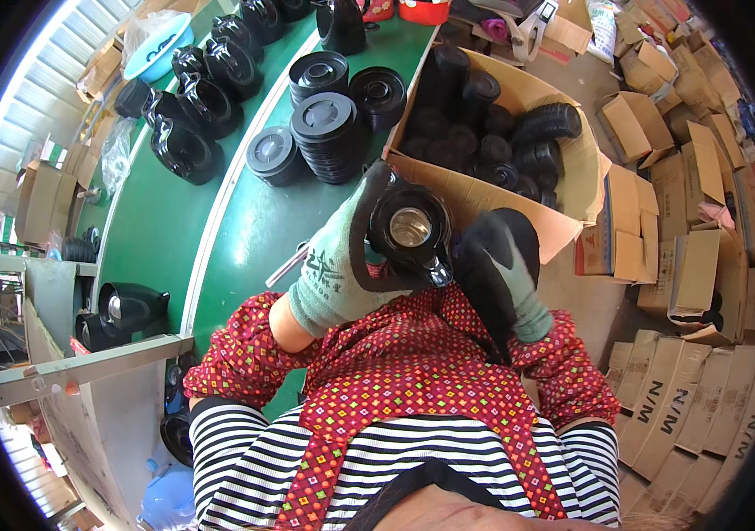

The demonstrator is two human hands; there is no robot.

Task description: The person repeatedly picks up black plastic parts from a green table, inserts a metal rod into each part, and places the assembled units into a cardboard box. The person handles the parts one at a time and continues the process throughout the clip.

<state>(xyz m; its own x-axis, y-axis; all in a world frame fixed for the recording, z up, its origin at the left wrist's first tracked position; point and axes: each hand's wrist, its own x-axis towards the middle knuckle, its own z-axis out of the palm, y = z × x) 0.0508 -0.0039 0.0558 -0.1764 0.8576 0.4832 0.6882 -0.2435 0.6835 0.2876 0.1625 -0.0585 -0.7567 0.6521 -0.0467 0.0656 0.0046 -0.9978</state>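
Note:
My left hand (339, 257), in a pale green glove with dark-coated fingers, is closed around a glossy black jug (435, 211). The jug's round mouth faces up and shows a shiny metal inside; its spout points toward my body. Beside it on the right is my right hand (500, 252), in a matching glove and smeared by motion. Its fingers merge with the dark shape behind them, so whether they hold anything is unclear. Stacked round black lids (324, 119) stand on the green worktable (245, 221), just beyond my left hand.
A cardboard box (488, 190) full of black round parts stands close at the right. Several black jugs (184, 146) line the table's far left, near a light blue basin (158, 51). Two more dark jugs (134, 305) sit at left. Flattened cartons (687, 398) and open boxes fill the right side.

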